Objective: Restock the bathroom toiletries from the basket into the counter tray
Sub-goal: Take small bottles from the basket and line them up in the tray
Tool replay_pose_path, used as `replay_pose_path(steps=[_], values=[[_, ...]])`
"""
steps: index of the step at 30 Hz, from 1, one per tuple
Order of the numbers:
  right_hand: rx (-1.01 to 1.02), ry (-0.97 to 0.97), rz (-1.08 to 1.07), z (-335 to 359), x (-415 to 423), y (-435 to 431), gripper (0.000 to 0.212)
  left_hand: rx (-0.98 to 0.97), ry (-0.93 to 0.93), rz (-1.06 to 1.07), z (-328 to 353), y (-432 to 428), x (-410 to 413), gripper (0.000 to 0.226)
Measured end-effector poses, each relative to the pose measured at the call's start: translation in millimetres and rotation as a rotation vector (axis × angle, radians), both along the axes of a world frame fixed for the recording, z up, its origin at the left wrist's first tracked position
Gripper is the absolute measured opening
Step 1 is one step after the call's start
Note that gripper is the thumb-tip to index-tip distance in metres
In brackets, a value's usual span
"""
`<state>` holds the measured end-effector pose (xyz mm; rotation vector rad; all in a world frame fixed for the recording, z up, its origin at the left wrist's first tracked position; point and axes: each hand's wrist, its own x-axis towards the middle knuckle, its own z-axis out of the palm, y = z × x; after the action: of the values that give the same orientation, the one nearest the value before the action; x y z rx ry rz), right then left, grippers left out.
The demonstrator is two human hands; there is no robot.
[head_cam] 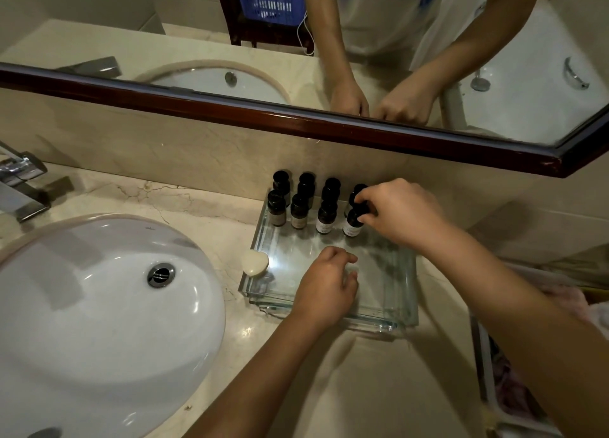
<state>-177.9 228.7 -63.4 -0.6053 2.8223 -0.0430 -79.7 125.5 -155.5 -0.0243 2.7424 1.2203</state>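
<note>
The glass tray [379, 306] sits on the counter [362, 388] with its back edge against the wall, just right of the sink [99, 306]. 4 bottles [299, 213] with black caps stand upright in a row along the tray's back edge. 4 more dark shapes show right behind them; I cannot tell whether these are a second row or reflections in the polished stone. The right hand [398, 213] reaches in from the right and pinches the cap of the end bottle [352, 227], the rightmost of the row, with thumb and fingertips; that bottle stands on the glass. The left hand [326, 279] lies low over the front middle of the tray, well apart from the bottles, fingers loosely curled and pointing right; I cannot tell whether it holds anything. A white soap [255, 262] rests at the tray's left edge, near the front corner and left of the left hand. The middle and right of the tray, between the 2 hands and beyond, show bare glass. The tray's front edge stops short of the counter's front, with bare counter between the 2 forearms. The basket [487, 365] stands at the far right, under the right forearm, with pink things inside that are too blurred to name. A tap [19, 187] stands at the far left behind the sink, and a dark mirror frame [296, 118] runs above the wall strip.
</note>
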Motion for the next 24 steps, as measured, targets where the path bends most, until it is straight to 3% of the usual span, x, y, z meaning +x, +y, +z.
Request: replay_pose_path(steps=[9, 17, 24], values=[[0.006, 0.026, 0.029, -1.2, 2.3, -2.9, 0.034, -0.152, -0.008, -0.063, -2.7, 5.6, -7.4, 0.046], [-0.014, 0.012, 0.010, 3.1, 5.6, -1.1, 0.042, -0.174, -0.047, -0.086, 1.0, 6.3, -8.5, 0.049], [-0.149, 0.035, -0.076, 21.6, 22.3, 14.1, 0.046, -0.258, -0.113, -0.152, 11.4, 3.0, 0.0, 0.053]])
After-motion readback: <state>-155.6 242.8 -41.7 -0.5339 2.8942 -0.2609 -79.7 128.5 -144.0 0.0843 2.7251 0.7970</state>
